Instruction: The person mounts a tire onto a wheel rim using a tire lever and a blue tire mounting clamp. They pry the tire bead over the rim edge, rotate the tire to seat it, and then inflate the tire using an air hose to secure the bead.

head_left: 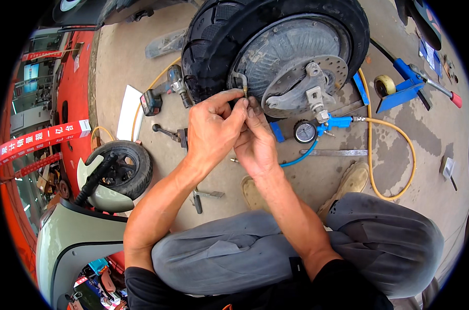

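Note:
A black scooter wheel (214, 36) with a grey hub and a drilled brake disc (327, 67) stands upright in front of me. A bent metal valve stem (240, 82) sticks out of its rim. My left hand (211, 129) pinches the tip of the valve stem with thumb and fingers. My right hand (255, 142) lies right beside it, its fingertips closed on the same valve stem from below. Both forearms come up from my knees in grey trousers.
A blue air inflator with a round gauge (305, 131) and a yellow hose (371, 155) lies right of my hands. A cordless impact wrench (164, 90), a hammer (167, 133), a blue jack (407, 85) and a metal bar lie on the concrete. A scooter (84, 227) stands at left.

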A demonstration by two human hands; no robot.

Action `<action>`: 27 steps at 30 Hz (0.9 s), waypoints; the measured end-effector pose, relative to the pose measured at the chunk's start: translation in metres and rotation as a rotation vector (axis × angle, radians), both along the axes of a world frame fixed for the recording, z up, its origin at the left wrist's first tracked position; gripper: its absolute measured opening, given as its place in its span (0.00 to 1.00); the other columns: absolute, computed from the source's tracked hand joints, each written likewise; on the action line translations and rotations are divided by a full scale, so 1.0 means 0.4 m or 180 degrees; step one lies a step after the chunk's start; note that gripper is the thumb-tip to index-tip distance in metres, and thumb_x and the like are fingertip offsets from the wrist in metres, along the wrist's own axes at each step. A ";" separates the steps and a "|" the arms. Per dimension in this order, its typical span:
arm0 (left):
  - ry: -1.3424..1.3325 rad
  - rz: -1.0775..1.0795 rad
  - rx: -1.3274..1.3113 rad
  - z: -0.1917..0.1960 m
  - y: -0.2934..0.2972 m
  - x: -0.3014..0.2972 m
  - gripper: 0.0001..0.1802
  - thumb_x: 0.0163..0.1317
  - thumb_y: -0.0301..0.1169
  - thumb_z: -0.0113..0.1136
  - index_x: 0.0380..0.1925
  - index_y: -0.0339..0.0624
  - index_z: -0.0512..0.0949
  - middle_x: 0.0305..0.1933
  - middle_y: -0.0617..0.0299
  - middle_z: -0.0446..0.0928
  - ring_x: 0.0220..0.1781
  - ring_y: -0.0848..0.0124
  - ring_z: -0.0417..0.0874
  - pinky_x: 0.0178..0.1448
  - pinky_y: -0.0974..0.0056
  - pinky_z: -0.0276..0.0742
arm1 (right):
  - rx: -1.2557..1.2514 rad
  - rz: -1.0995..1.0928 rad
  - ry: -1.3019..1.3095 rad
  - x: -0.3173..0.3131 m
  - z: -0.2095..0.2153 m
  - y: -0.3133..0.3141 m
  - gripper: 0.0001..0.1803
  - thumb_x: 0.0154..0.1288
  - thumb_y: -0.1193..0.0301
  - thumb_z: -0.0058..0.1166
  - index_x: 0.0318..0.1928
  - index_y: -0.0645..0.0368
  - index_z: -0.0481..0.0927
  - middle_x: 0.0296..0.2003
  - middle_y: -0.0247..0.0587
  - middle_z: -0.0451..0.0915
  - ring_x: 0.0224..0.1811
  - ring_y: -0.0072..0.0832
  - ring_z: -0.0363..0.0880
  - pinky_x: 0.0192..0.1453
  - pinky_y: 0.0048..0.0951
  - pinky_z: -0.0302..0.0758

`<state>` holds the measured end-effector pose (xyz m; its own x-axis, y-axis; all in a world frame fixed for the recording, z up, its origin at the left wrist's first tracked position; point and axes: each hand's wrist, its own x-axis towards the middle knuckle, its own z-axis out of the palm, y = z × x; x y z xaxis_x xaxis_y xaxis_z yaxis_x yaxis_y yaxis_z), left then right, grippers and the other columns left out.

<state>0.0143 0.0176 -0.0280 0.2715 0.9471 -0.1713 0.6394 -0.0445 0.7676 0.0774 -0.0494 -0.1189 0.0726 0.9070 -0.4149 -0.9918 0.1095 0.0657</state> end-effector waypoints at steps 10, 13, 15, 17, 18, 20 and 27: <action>-0.0408 0.0088 -0.0136 -0.023 -0.001 -0.019 0.16 0.73 0.27 0.67 0.55 0.26 0.85 0.24 0.71 0.79 0.26 0.86 0.74 0.30 0.75 0.70 | -0.0013 -0.0013 -0.0551 0.003 0.021 0.008 0.16 0.84 0.64 0.55 0.62 0.60 0.79 0.49 0.33 0.84 0.50 0.21 0.84 0.56 0.28 0.82; -0.0195 0.0025 -0.0200 -0.002 0.003 -0.012 0.17 0.73 0.28 0.68 0.55 0.25 0.85 0.26 0.69 0.81 0.27 0.86 0.75 0.30 0.75 0.71 | -0.0049 0.0003 -0.0581 0.006 0.031 0.010 0.15 0.85 0.63 0.54 0.59 0.59 0.81 0.44 0.30 0.84 0.44 0.18 0.81 0.50 0.26 0.80; 0.0008 -0.0070 -0.0276 0.011 0.011 -0.003 0.18 0.73 0.28 0.68 0.55 0.24 0.84 0.27 0.68 0.82 0.28 0.85 0.77 0.30 0.74 0.72 | -0.0086 0.0063 -0.0451 0.011 0.040 0.013 0.13 0.85 0.62 0.54 0.56 0.58 0.82 0.41 0.27 0.82 0.40 0.17 0.78 0.47 0.25 0.77; -0.0080 -0.0022 -0.0404 0.020 0.014 0.003 0.19 0.73 0.29 0.68 0.56 0.23 0.84 0.28 0.66 0.83 0.28 0.85 0.77 0.30 0.74 0.73 | -0.0170 0.0168 -0.0233 0.016 0.059 0.021 0.13 0.85 0.61 0.53 0.54 0.56 0.83 0.38 0.24 0.80 0.35 0.16 0.74 0.44 0.23 0.74; -0.0123 0.0001 -0.0468 0.021 0.014 0.006 0.19 0.73 0.29 0.68 0.56 0.23 0.83 0.28 0.65 0.84 0.28 0.84 0.78 0.31 0.74 0.74 | -0.0106 0.0220 -0.0005 0.014 0.049 0.024 0.12 0.85 0.60 0.54 0.53 0.55 0.82 0.36 0.23 0.79 0.35 0.16 0.73 0.44 0.22 0.73; -0.0250 0.0115 -0.0358 0.007 0.012 0.018 0.17 0.70 0.32 0.68 0.49 0.27 0.87 0.23 0.61 0.83 0.23 0.80 0.80 0.29 0.70 0.75 | 0.0019 0.0308 0.0433 0.013 0.009 0.028 0.12 0.84 0.59 0.54 0.53 0.53 0.82 0.34 0.22 0.76 0.34 0.16 0.70 0.44 0.21 0.72; -0.0571 0.0637 -0.0613 -0.010 0.005 0.039 0.14 0.72 0.31 0.70 0.46 0.26 0.88 0.30 0.65 0.86 0.27 0.84 0.78 0.29 0.75 0.75 | -0.0052 0.0272 -0.0138 0.017 0.040 0.012 0.12 0.84 0.62 0.54 0.56 0.55 0.80 0.37 0.24 0.78 0.36 0.16 0.73 0.47 0.22 0.73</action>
<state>0.0300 0.0194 -0.0319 0.1253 0.9396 -0.3186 0.4747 0.2252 0.8509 0.0843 -0.0445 -0.1027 0.0136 0.9038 -0.4277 -0.9995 0.0251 0.0213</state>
